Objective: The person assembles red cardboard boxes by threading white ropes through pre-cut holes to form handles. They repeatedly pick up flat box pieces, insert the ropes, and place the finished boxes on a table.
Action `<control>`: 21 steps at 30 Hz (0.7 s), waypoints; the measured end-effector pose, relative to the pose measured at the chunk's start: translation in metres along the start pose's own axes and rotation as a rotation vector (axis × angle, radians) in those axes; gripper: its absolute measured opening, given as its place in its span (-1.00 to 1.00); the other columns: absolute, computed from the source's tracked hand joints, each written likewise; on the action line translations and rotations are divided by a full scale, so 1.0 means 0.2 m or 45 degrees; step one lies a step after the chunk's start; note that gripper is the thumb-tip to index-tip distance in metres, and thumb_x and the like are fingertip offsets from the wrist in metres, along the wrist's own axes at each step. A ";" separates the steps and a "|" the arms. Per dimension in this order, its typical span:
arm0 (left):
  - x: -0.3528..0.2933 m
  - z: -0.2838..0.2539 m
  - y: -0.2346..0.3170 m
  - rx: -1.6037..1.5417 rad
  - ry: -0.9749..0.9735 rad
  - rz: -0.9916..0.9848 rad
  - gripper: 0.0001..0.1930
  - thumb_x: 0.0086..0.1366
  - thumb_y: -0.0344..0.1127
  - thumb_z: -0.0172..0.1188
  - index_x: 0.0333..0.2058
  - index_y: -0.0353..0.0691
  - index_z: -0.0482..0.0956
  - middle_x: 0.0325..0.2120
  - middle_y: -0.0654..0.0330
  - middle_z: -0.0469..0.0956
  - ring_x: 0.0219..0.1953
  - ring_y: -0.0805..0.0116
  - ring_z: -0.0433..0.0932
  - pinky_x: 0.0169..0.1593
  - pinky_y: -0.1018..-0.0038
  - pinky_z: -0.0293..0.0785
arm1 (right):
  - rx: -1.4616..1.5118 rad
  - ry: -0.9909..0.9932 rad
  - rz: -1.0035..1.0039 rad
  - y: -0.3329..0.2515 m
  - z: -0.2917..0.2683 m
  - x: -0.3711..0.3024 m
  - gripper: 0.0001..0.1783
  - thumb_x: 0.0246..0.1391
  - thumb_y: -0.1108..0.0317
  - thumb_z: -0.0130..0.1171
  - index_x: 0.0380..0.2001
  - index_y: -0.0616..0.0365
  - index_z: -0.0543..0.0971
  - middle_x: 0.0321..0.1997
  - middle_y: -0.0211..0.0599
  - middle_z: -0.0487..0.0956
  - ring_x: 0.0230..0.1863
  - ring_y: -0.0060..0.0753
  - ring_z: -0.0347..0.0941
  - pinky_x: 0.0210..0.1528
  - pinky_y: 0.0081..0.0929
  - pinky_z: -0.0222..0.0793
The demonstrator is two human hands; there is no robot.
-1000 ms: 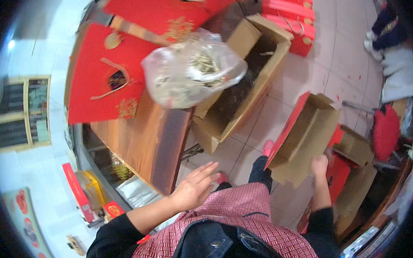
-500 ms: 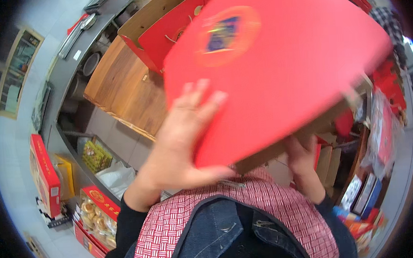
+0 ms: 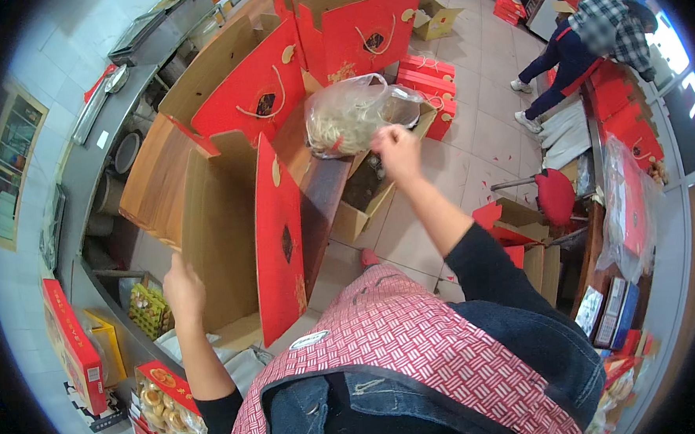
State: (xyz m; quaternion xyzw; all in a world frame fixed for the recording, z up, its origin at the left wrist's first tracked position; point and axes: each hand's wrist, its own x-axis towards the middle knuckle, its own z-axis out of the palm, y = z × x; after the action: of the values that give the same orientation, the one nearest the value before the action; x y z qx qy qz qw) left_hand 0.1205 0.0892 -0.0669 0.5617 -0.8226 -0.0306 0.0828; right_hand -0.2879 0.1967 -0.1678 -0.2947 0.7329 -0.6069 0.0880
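The red box [image 3: 281,252], half a second ago held up with a red face upward, now stands open-topped at the bench [image 3: 154,196], the left hand's grip [image 3: 185,292] on its left edge. The right hand's grip [image 3: 397,151] has moved farther off, to the plastic bag [image 3: 338,117].

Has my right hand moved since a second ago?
Yes. Judged against the wooden table, the right hand has moved forward and left, closer to it, now beside the clear plastic bag.

Bright light, upper-right glare, bent edges, dark corners
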 end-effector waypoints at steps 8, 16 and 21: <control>0.10 -0.03 0.13 0.095 0.329 0.119 -0.67 0.16 -0.47 0.02 -0.06 -0.29 0.35 -0.20 -0.10 0.46 -0.11 -0.01 0.42 -0.04 0.28 0.34 | -1.108 -0.475 0.164 0.90 0.29 0.83 -0.73 -0.16 0.23 0.09 -0.34 0.01 0.61 -0.30 -0.08 0.56 -0.24 -0.15 0.50 -0.15 -0.31 0.38; 0.12 -0.01 0.63 -0.294 0.126 0.247 -0.71 0.00 -0.59 0.05 -0.21 -0.37 0.44 -0.13 -0.09 0.43 -0.09 -0.02 0.42 -0.01 0.26 0.33 | -1.509 -1.137 -0.089 0.89 0.64 0.83 -0.65 -0.05 0.25 -0.03 -0.17 0.05 0.54 -0.05 -0.16 0.48 0.00 -0.24 0.39 -0.06 -0.28 0.36; 0.17 0.01 0.69 -0.368 0.146 0.317 -0.74 0.01 -0.58 0.05 -0.25 -0.38 0.44 -0.14 -0.10 0.43 -0.11 -0.03 0.43 -0.03 0.26 0.34 | -1.064 -0.892 -0.125 0.41 0.46 0.97 -0.72 -0.10 0.29 0.02 -0.33 0.19 0.57 -0.24 -0.01 0.53 -0.16 -0.08 0.47 -0.14 -0.29 0.39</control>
State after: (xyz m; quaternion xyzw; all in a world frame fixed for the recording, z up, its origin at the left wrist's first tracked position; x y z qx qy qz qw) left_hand -0.0189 0.1078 -0.0447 0.4386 -0.8668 -0.1060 0.2124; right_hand -0.4272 0.0221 -0.2230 -0.5229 0.8238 -0.1329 0.1740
